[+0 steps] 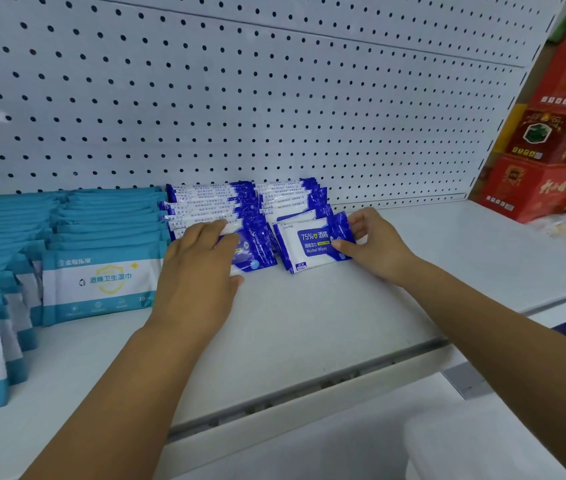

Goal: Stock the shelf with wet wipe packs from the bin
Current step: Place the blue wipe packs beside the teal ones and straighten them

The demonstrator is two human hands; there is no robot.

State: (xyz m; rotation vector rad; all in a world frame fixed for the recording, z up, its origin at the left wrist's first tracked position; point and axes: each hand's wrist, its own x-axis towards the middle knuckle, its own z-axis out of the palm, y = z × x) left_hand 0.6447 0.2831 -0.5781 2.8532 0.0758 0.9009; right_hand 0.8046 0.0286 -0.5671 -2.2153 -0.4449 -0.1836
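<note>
Left hand lies spread on one blue-and-white plastic wipe row; right hand pinches the front pack. Seat it upright, flush against its row on the white metal shelf.

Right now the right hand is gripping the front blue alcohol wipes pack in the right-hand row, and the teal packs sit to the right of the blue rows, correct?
Not quite. The head view shows the teal wet wipe packs to the left of the blue rows, not the right. The rest holds: the right hand grips the front alcohol wipes pack of the right-hand row, on the shelf.
</note>
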